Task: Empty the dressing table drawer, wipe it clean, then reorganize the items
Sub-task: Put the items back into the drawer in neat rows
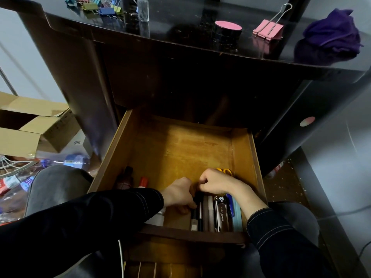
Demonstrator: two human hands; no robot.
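Observation:
The wooden drawer point(176, 149) stands pulled out from the dark dressing table point(180, 63). Along its front right lies a row of pens and slim cases point(212, 213), side by side. My left hand point(178, 194) reaches in with fingers curled round the black pens at the left end of the row. My right hand point(214, 182) hovers just behind the row, fingers curled, and I cannot tell what it pinches. Orange scissor handles point(225, 171) poke out behind it. A dark bottle point(125, 178), a red-capped item point(143, 181) and a white pot point(157, 217) sit at the drawer's front left.
On the tabletop are a purple cloth point(333, 35), a large pink binder clip point(269, 29), a pink-lidded black jar point(227, 32), a small glass bottle point(143, 9) and several coloured binder clips point(100, 6). Cardboard boxes point(34, 127) and clutter fill the floor on the left.

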